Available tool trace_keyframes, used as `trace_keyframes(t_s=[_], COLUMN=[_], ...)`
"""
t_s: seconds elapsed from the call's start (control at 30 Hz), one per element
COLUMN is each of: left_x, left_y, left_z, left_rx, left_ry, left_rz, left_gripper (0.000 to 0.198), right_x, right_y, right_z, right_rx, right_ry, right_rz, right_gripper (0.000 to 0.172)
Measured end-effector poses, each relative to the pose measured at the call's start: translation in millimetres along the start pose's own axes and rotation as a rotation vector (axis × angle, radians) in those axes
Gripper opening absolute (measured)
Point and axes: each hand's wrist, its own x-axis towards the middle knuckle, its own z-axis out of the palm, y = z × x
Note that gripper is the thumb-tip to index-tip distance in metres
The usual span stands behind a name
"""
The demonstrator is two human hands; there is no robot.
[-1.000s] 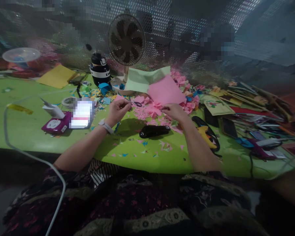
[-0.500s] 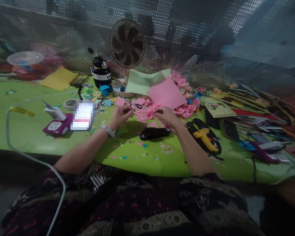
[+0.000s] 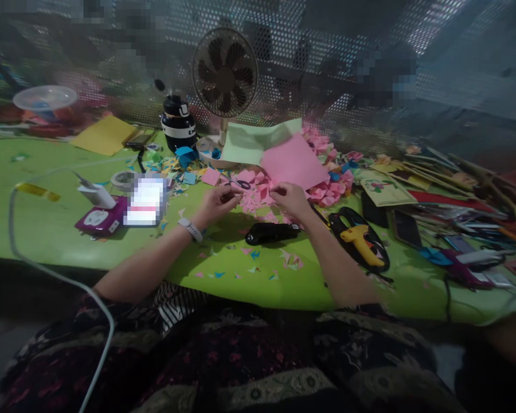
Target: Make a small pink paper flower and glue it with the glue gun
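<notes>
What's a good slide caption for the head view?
Left hand and right hand flank pink paper pieces on a green table, yellow glue gun at right.

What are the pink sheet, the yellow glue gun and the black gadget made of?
Pink sheet: seemingly matte paper, thin without glare. Yellow glue gun: probably smooth plastic, evenly coloured. Black gadget: glossy plastic or painted metal, perhaps; light glints on it.
</notes>
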Motion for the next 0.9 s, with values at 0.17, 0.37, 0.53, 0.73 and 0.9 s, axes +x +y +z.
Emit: trace_keyframes(t_s=[0.17,0.37,0.53,0.73,0.9], left_x=[-8.7,-12.6,-10.7,-10.9,-12.5], left_y=[12.8,15.1,14.1,7.6,5.4], left_z=[6.4,11.3,12.4,16.6,14.2], left_rx=[0.049,0.129,0.075,-0.081,0.024], left_ry=[-0.127,-0.078,-0.118,-0.080,0.030], left_rz=[0.088,0.176,0.106,0.083,0.221], left_gripper=[0.042,0.029,0.021,0.026,0.026], right_x=[-15.5,-28.1,-28.9,-31.3,-36.2], right_y=[-28.6,-49.6,-47.9,-43.2,-45.5], right_z=[-1.7,-1.9,-4.3,-1.3,-1.0], right_rx=[0.232,0.323,0.460,0.320,-0.081], right_ry=[-0.052,-0.120,-0.171,-0.082,0.204], right_rz=[-0.011,-0.044,-0.046,-0.238,-0.574], right_gripper=[0.019,0.019,0.023,0.020,0.023])
